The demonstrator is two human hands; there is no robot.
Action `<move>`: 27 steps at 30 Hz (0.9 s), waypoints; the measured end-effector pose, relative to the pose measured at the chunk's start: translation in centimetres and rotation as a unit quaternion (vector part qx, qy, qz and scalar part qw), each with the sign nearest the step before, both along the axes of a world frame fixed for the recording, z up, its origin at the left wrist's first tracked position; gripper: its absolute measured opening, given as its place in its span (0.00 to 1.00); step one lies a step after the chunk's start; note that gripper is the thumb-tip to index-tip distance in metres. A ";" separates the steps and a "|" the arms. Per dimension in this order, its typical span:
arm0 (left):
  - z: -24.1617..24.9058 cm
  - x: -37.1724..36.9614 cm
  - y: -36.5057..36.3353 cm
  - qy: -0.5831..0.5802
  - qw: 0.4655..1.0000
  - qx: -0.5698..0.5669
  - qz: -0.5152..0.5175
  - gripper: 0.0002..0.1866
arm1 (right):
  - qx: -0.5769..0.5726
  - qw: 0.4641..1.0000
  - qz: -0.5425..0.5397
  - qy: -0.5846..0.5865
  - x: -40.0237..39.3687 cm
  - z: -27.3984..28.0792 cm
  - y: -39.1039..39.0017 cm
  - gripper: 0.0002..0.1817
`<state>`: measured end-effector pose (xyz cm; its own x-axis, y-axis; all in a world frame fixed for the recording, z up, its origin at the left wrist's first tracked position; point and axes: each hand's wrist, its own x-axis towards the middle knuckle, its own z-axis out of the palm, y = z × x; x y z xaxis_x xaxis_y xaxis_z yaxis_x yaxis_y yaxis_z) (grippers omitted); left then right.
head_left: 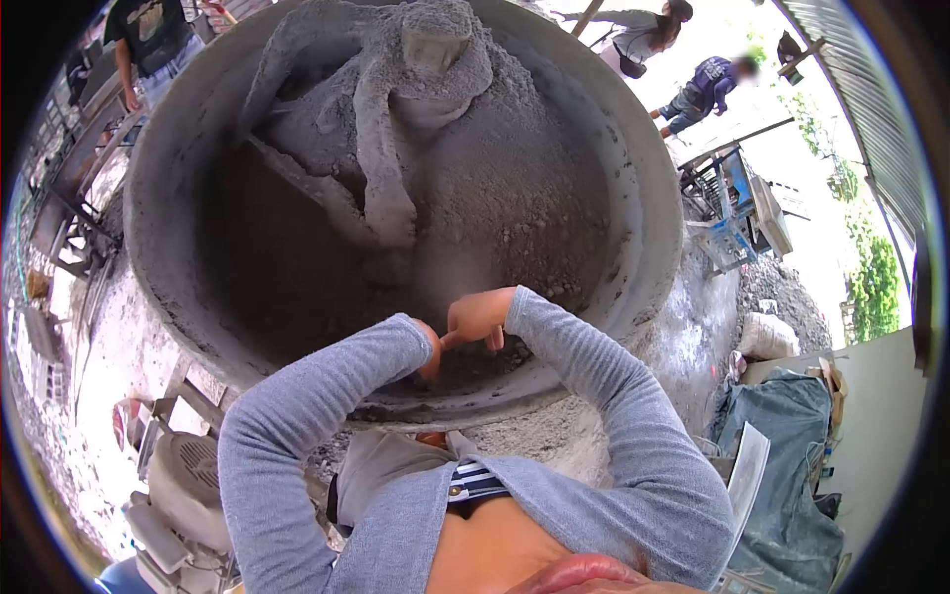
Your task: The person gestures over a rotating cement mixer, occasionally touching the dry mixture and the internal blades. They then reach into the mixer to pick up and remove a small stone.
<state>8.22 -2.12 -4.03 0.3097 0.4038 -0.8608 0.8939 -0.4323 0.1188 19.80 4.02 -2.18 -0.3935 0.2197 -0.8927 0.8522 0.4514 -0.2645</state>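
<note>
My left hand (427, 348) hangs below its grey sleeve over the near rim of a large round mixer pan (648, 178). Its fingers are mostly hidden behind the cuff. My right hand (480, 315) is bent down beside it. One of its fingers reaches across to my left hand near the wrist, and another points downward, apart from the first. I see nothing held in it. Beneath both hands lies dark grey powdery mix (297, 267). Crusted mixing arms (381, 168) spread from a powder-covered hub (435, 49) in the pan.
A motor-like housing (188, 475) stands at lower left. To the right are a blue metal frame (727, 218), a white sack (767, 337) and a draped green-grey cloth (782, 445). One person (153, 45) stands at upper left; two others (643, 40) (708, 89) are at upper right.
</note>
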 end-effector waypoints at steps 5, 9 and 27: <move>-4.0 -3.4 4.3 0.090 0.993 0.074 0.020 0.18 | 0.123 0.991 0.049 -0.010 1.2 -2.2 1.2 0.31; -1.4 -2.7 3.3 0.046 0.991 0.088 0.088 0.18 | 0.166 0.985 0.055 0.007 0.9 -0.6 1.7 0.31; -0.2 -0.4 -0.4 -0.096 0.981 0.165 0.034 0.22 | 0.071 0.996 -0.058 -0.022 1.2 -2.0 1.0 0.35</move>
